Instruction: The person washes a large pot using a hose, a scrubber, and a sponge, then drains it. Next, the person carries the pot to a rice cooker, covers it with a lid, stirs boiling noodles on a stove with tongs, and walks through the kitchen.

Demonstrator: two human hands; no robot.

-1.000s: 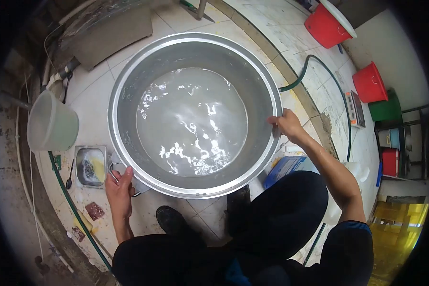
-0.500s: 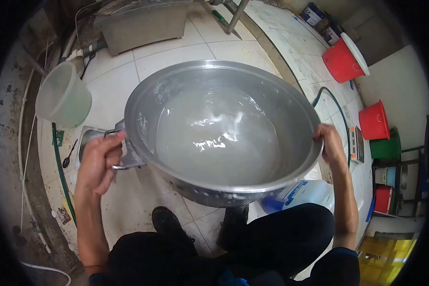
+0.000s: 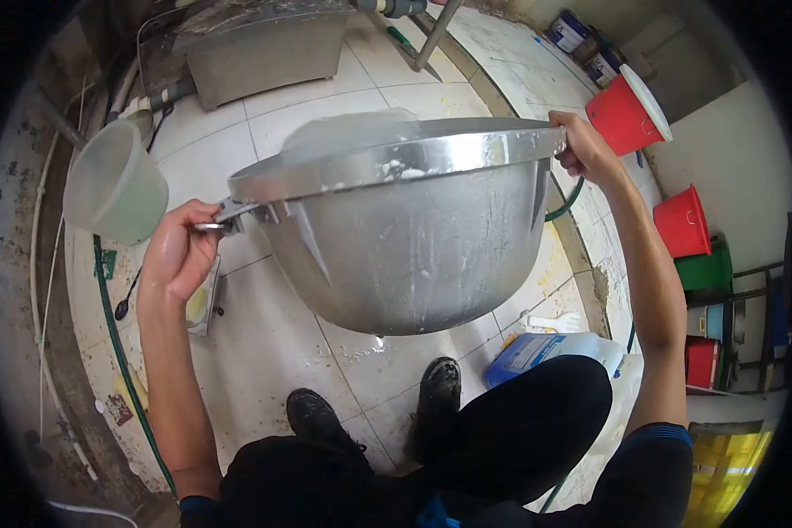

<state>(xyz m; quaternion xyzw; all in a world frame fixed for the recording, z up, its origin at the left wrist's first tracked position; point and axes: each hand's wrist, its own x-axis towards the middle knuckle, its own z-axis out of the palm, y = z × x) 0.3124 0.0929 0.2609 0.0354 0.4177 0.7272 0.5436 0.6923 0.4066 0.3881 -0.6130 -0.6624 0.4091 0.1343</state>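
A large metal pot (image 3: 405, 246) is held up off the floor and tilted away from me, its outer side facing me with white suds on it. Cloudy water (image 3: 352, 132) shows above the far part of its rim. My left hand (image 3: 180, 251) is closed round the metal handle at the pot's left. On the right, my right hand (image 3: 585, 150) grips the pot at its rim; the handle there is hidden by the fingers.
A translucent bucket (image 3: 119, 185) stands at the left, beside a green hose (image 3: 119, 343). A metal basin (image 3: 268, 57) is ahead. Near my right knee lies a blue-and-clear jug (image 3: 546, 352). Red buckets (image 3: 682, 222) stand at the right, and a curb (image 3: 502, 101) crosses the floor.
The pot, earlier nearly level, has been raised and tipped away from me, and its water has shifted to the far side. My left hand has taken hold of the handle; both hands have risen.
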